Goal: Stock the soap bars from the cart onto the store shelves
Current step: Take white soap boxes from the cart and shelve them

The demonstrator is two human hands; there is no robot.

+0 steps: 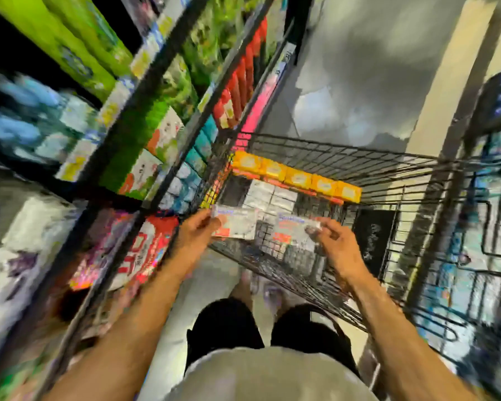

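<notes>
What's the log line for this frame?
left hand: holds bar | right hand: holds second bar | both over cart | yellow boxes at cart's far end | shelves to left | view blurred

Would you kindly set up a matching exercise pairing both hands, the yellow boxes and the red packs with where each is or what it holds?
Things:
1. left hand
2. right hand
3. yellow boxes
4. red packs

Places or states:
A. in a row along the far wall of the cart
B. lined up on a shelf beyond the cart
C. holds the shelf-side soap box
D. holds the mid-cart soap box

Pairs: 1-C; 2-D; 3-A; 4-B.
</notes>
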